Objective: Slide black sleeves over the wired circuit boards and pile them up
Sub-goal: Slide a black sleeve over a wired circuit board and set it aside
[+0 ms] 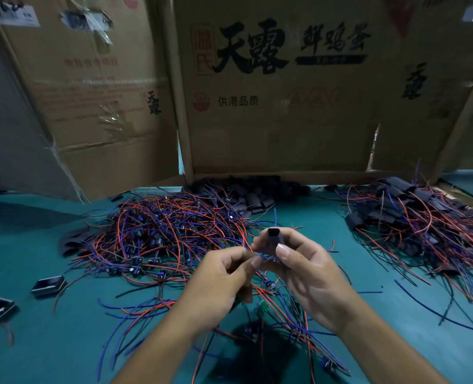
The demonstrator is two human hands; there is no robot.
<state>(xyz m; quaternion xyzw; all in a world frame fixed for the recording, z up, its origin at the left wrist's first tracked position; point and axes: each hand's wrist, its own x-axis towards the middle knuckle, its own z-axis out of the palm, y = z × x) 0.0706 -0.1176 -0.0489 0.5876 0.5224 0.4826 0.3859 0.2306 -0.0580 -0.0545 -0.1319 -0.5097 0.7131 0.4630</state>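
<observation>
One black sleeve [274,239] stands upright at the centre of the view, its open mouth facing up, pinched between the thumb and fingers of the right hand [310,275]. Just at its eight o'clock the left hand [224,275] has its fingers curled, pinching blue and red wires [263,256] that run to the sleeve's lower end; the board itself is hidden behind the fingers, so I cannot tell how far in it sits. Likely trouble starts there: if the wires bunch or the board enters crooked, it may jam at the sleeve's edge, and a hard pull on thin wire could tear a solder joint. A loose pinch could also let the sleeve slip and drop into the strands below the hands at six o'clock, where more small boards [270,285] lie. At ten o'clock spreads the tangle of bare boards [157,239], and trailing wires could snag it and drag neighbours along. At two o'clock lies the finished pile [412,217]; a careless toss might scatter it. Spare sleeves [257,196] sit at twelve o'clock against the cardboard box [279,128], all on the green table [36,342].
</observation>
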